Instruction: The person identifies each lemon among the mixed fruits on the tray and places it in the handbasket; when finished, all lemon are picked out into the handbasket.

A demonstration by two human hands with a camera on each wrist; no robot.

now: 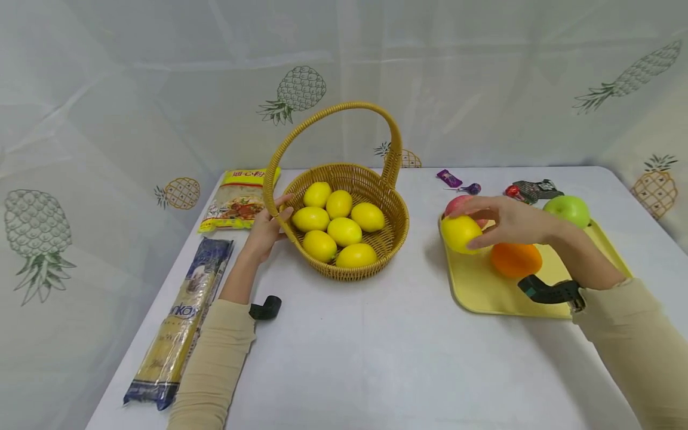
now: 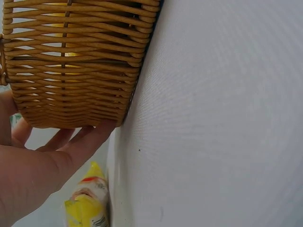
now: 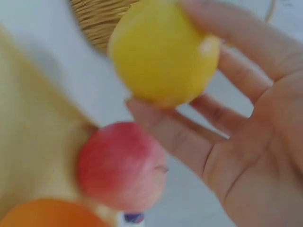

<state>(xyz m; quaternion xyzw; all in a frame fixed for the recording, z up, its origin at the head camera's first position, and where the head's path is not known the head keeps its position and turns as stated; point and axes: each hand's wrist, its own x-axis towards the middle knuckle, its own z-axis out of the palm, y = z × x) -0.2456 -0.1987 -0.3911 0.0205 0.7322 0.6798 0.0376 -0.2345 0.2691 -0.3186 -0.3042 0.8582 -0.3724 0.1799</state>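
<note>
A wicker basket (image 1: 402,230) with a tall arched handle holds several yellow lemons (image 1: 344,232). My left hand (image 1: 264,232) grips the basket's left side, its fingers spread along the weave in the left wrist view and fingertips near the handle's foot. My right hand (image 1: 507,220) pinches another lemon (image 1: 460,233) between thumb and fingers, over the left edge of a yellow tray (image 1: 478,295). In the right wrist view this lemon (image 3: 163,54) is above a red-pink apple (image 3: 120,165). An orange (image 1: 516,259) and a green apple (image 1: 567,210) are also at the tray.
To the left lie a yellow bag of pasta (image 1: 236,200) and a long pack of noodles (image 1: 183,322). Behind the tray are a purple wrapped candy (image 1: 448,178), a lollipop (image 1: 473,189) and dark wrapped sweets (image 1: 537,191). A curtain (image 1: 215,89) hangs along the table's back.
</note>
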